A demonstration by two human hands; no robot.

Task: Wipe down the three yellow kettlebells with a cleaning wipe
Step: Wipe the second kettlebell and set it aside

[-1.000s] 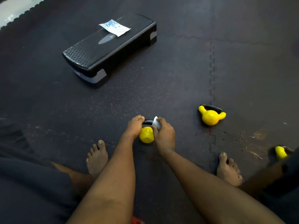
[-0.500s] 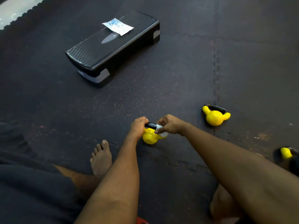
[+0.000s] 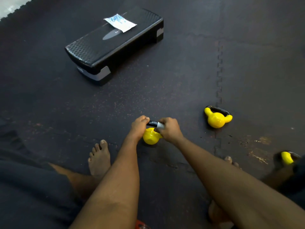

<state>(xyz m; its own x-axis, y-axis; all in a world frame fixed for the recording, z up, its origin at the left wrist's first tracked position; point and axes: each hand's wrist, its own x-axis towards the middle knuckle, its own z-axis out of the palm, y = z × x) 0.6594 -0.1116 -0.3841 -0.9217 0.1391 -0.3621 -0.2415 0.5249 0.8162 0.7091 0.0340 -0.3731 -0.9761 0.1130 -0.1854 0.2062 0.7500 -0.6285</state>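
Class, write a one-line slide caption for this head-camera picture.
The left hand grips a yellow kettlebell while the right hand holds a wipe around its black handle.

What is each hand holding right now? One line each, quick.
Left hand: closed, gripping the near kettlebell by its handle.
Right hand: closed, pinching the wipe against that handle.

No lettering reads clearly: the blue print on the white packet (image 3: 120, 22) atop the black step platform (image 3: 113, 47), at 11 o'clock, is blurred, as are the marks on its grey oval badge (image 3: 110, 34).
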